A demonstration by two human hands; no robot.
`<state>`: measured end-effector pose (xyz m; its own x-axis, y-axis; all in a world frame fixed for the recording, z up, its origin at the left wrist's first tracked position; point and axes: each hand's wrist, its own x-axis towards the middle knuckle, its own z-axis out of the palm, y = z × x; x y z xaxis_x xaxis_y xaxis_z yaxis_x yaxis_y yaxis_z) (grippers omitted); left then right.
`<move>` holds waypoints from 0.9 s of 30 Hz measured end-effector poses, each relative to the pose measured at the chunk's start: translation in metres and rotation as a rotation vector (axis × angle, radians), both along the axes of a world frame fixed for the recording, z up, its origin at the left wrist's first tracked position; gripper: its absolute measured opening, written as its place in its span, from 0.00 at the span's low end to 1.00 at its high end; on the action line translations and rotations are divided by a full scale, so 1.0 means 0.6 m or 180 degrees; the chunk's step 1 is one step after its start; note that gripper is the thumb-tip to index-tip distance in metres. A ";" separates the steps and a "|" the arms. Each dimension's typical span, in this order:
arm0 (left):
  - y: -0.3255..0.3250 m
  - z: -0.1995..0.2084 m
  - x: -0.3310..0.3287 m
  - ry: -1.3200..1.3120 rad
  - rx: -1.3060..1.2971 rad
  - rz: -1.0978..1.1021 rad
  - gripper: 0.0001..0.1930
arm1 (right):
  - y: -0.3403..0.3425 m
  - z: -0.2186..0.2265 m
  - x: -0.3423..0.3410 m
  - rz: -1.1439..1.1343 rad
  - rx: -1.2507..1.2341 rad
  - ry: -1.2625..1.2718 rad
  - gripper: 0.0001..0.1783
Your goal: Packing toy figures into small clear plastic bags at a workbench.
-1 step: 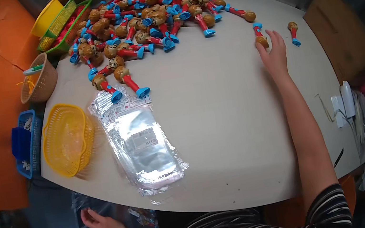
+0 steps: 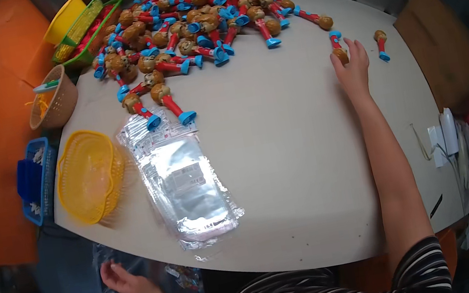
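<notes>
My right hand (image 2: 354, 75) reaches to the far right of the table, thumb and fingers apart around the round brown head of a red-and-blue toy figure (image 2: 340, 56). Whether the fingertips touch it I cannot tell. To its right lies another such figure (image 2: 381, 46), and a third (image 2: 313, 17) lies just beyond. My left hand (image 2: 125, 281) hangs past the table's near edge, empty, fingers loosely bent and apart. Below it is a clear plastic bag (image 2: 104, 258) with something colourful inside. Silvery flat pouches (image 2: 197, 202) lie stacked on the table, two figures resting at their far end.
A large heap of toy figures (image 2: 208, 23) covers the far side. Along the left stand a yellow basket (image 2: 86, 202), a tan basket (image 2: 67, 100), a blue basket (image 2: 47, 178) and stacked green and yellow trays (image 2: 79, 25). A cardboard sheet (image 2: 437, 44) leans at the right.
The whole view has shifted slightly, with the table's things a little farther right. My right hand stays by the same figure; my left hand has barely moved.
</notes>
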<state>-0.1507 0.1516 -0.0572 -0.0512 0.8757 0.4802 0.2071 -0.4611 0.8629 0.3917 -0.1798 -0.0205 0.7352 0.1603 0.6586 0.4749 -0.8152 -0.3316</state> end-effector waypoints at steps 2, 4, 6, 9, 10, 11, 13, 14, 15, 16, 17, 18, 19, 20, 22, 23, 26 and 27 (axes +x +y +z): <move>-0.048 0.083 0.073 0.0395 0.0397 -0.1057 0.13 | 0.045 -0.011 0.005 -0.0415 0.0440 0.0353 0.26; -0.075 0.127 0.140 0.1711 0.0898 -0.2425 0.22 | 0.082 -0.003 -0.047 0.0185 0.0219 0.0430 0.25; -0.098 0.130 0.206 0.2362 0.0844 -0.2818 0.22 | 0.100 0.027 -0.120 0.1114 0.0198 0.0938 0.23; -0.086 0.100 0.232 0.2585 0.0546 -0.2743 0.16 | 0.104 0.062 -0.210 0.2250 0.1252 0.2723 0.17; -0.084 0.095 0.235 0.2641 0.0364 -0.2637 0.12 | 0.097 0.079 -0.231 0.2398 0.0929 0.3141 0.16; -0.093 0.104 0.242 0.2624 0.0345 -0.2661 0.12 | 0.087 0.095 -0.249 0.2499 0.0595 0.3541 0.16; -0.123 0.130 0.267 0.1678 -0.0607 -0.2645 0.06 | 0.078 0.098 -0.289 0.2742 0.0938 0.4458 0.17; -0.128 0.128 0.276 0.1677 -0.0624 -0.2640 0.06 | 0.091 0.116 -0.317 0.2427 0.1155 0.5162 0.18; -0.134 0.129 0.290 0.1611 -0.0426 -0.2783 0.06 | 0.099 0.115 -0.331 0.2385 0.1158 0.5143 0.18; -0.143 0.130 0.300 0.1545 -0.0226 -0.2919 0.05 | 0.107 0.106 -0.343 0.2355 0.1418 0.5583 0.19; -0.152 0.127 0.304 0.1542 -0.0231 -0.2925 0.05 | 0.119 0.095 -0.354 0.2341 0.1680 0.6038 0.19; -0.161 0.122 0.311 0.1684 0.0163 -0.2888 0.05 | 0.130 0.091 -0.364 0.2318 0.1694 0.6028 0.19; -0.168 0.119 0.316 0.1822 0.0559 -0.2837 0.04 | 0.142 0.088 -0.372 0.2319 0.1654 0.6110 0.19; -0.176 0.123 0.317 0.1823 0.0428 -0.2961 0.04 | 0.147 0.084 -0.375 0.2315 0.1619 0.6192 0.19; -0.181 0.123 0.310 0.1766 0.0467 -0.2920 0.05 | 0.150 0.066 -0.368 0.2276 0.1612 0.6149 0.18; -0.181 0.122 0.306 0.1716 0.0507 -0.2846 0.05 | 0.153 0.060 -0.364 0.2268 0.1582 0.6115 0.17; -0.168 0.119 0.285 0.1785 -0.0098 -0.2951 0.07 | 0.157 0.065 -0.367 0.2115 0.1819 0.6005 0.11; -0.167 0.118 0.281 0.1781 -0.0107 -0.2944 0.07 | 0.159 0.068 -0.370 0.2082 0.1963 0.5797 0.09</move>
